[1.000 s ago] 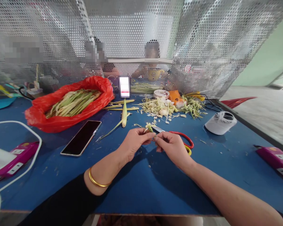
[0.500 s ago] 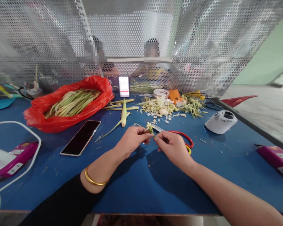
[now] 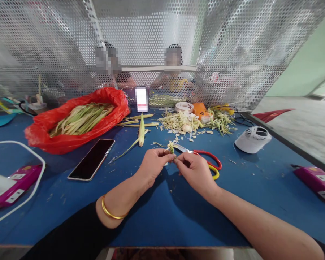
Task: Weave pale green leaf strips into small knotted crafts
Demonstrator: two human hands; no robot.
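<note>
Above the blue table, my left hand (image 3: 155,164) pinches a small green and cream plaited piece of leaf (image 3: 171,148) between thumb and fingers. Its knobbly pale top sticks up past the fingertips. My right hand (image 3: 197,171) is closed too, thumb and forefinger pressed together at the lower end of the same piece, touching the left fingertips. What exactly lies between the right fingertips is mostly hidden. Just behind the right hand rest scissors (image 3: 209,156) with one red and one yellow handle loop, their blades pointing left towards the piece.
A red plastic bag (image 3: 38,139) of long leaves stands left, near a dark phone (image 3: 92,160). Ahead are a lit phone (image 3: 141,98), a husk-like leaf (image 3: 142,131) and a scrap pile (image 3: 178,121). White thread (image 3: 251,141) and a purple power strip (image 3: 315,182) lie right. People sit behind perforated metal.
My right hand has shifted slightly left and down, closing the small gap to the left fingertips. More of the scissors' yellow loop shows. The left hand keeps its pinch on the plaited piece.
</note>
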